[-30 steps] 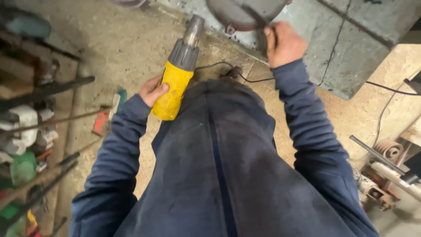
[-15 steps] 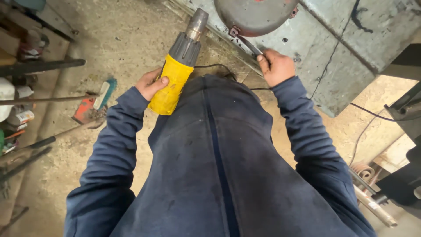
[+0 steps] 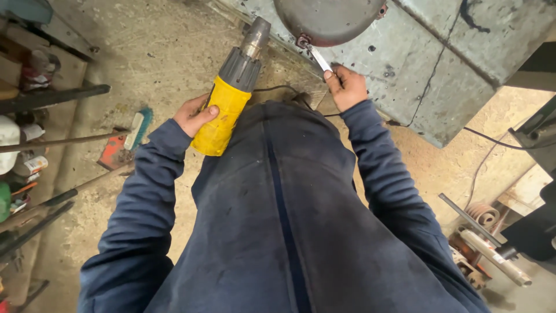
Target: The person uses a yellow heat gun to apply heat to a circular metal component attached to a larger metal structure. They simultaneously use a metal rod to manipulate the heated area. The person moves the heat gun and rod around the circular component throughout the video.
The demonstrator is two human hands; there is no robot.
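Observation:
My left hand [image 3: 193,114] grips the yellow body of a power tool [image 3: 227,104] with a grey nose and metal tip, held upright and pointing toward the metal housing. My right hand [image 3: 346,88] holds a small flat metal wrench [image 3: 318,59], its far end at a bolt under the round dark grey disc [image 3: 327,18]. The disc sits against a large grey-blue metal housing [image 3: 440,64]. A black cable [image 3: 278,90] runs between my hands. My dark blue jacket fills the lower middle of the view.
A brush with a teal and red head [image 3: 124,139] lies on the dusty concrete floor at left. Long handles and bottles clutter the left edge. Metal rods and a coil [image 3: 483,232] lie at lower right, beside a dark machine frame.
My view has drifted, so the disc and housing sit slightly higher and more to the left. My right hand has slid a little left, still at the bolt. My left hand keeps its grip.

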